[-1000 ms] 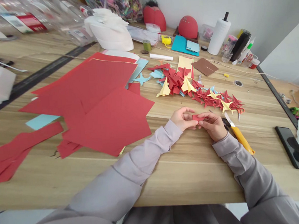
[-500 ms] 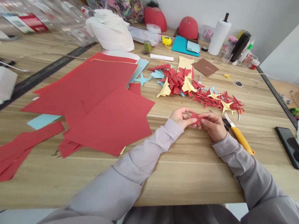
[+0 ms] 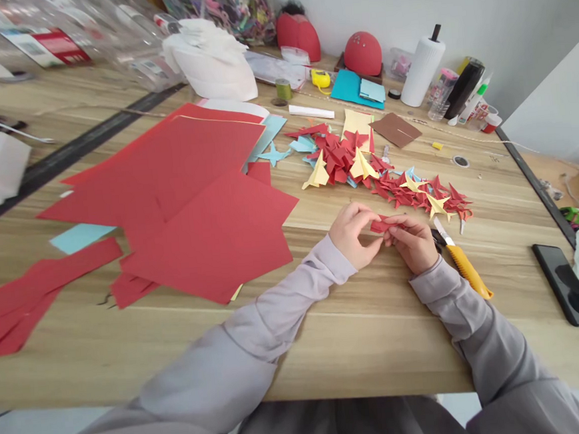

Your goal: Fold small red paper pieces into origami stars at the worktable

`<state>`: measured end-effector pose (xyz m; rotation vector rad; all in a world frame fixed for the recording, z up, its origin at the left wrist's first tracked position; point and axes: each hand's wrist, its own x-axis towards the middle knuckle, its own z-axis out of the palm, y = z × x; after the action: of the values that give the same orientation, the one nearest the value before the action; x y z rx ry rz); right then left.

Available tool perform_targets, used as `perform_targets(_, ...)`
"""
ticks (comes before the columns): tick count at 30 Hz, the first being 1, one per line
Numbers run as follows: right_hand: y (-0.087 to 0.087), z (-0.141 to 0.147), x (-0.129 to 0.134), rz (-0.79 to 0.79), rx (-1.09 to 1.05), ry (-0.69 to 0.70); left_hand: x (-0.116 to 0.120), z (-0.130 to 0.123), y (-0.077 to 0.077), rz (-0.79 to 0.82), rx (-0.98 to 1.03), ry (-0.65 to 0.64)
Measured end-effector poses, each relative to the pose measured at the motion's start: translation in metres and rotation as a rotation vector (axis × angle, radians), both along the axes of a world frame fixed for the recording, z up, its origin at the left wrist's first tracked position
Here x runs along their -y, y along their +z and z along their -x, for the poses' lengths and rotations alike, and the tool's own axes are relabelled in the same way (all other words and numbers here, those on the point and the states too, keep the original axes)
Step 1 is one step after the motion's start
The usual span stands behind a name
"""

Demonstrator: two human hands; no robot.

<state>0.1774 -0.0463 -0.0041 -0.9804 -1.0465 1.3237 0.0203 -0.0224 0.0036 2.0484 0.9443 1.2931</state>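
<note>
A small folded piece of red paper (image 3: 380, 224) is pinched between the thumb and fingers of my right hand (image 3: 414, 242). My left hand (image 3: 355, 234) is at the paper's left side, thumb and index finger apart with a gap between them. Its fingertips reach the paper's edge; whether they press on it I cannot tell. Just beyond my hands lies a pile of folded red paper stars (image 3: 340, 159), with a few yellow folded pieces (image 3: 363, 164) and a light blue star (image 3: 274, 154) at its left.
Large red paper sheets (image 3: 210, 223) cover the left, with red strips (image 3: 49, 283) nearer the edge. Beside my right hand lie a yellow-handled knife (image 3: 467, 270), blade bare, and partly hidden dark scissors (image 3: 439, 238). A phone (image 3: 568, 285) rests far right. A white bottle (image 3: 423, 69) stands behind.
My left thumb has come away from the red paper and the left fingers have spread. The paper looks narrower and more tilted in my right hand.
</note>
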Motion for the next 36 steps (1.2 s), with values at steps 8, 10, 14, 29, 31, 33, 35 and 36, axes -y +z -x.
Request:
perform_targets(8, -0.005, -0.001, 0.002, -0.084, 0.1, 0.077, -0.003, 0.002, -0.008, -0.345, -0.254, 0.047)
perform_targets(10, -0.005, -0.001, 0.003, -0.114, 0.119, 0.097, -0.003, 0.002, -0.008, -0.346, -0.262, 0.06)
perform_targets(14, 0.0, -0.001, 0.005, -0.161, 0.197, 0.152, -0.004, 0.002, -0.009, -0.176, -0.166, 0.074)
perform_targets(29, -0.002, 0.003, 0.0, -0.086, 0.186, -0.094, -0.011, -0.008, 0.0, 0.962, 0.72, -0.079)
perform_targets(31, -0.002, 0.002, 0.0, -0.077, 0.198, -0.049, -0.01, -0.009, -0.002, 0.946, 0.68, -0.088)
perform_targets(33, -0.002, 0.002, 0.001, -0.075, 0.188, -0.028, -0.008, -0.01, -0.003, 0.922, 0.644, -0.1)
perform_targets(35, -0.002, 0.002, 0.001, -0.073, 0.172, -0.033, -0.007, -0.011, -0.003, 0.903, 0.615, -0.138)
perform_targets(36, -0.002, 0.003, 0.001, -0.069, 0.167, -0.035, -0.006, -0.011, -0.002, 0.896, 0.604, -0.161)
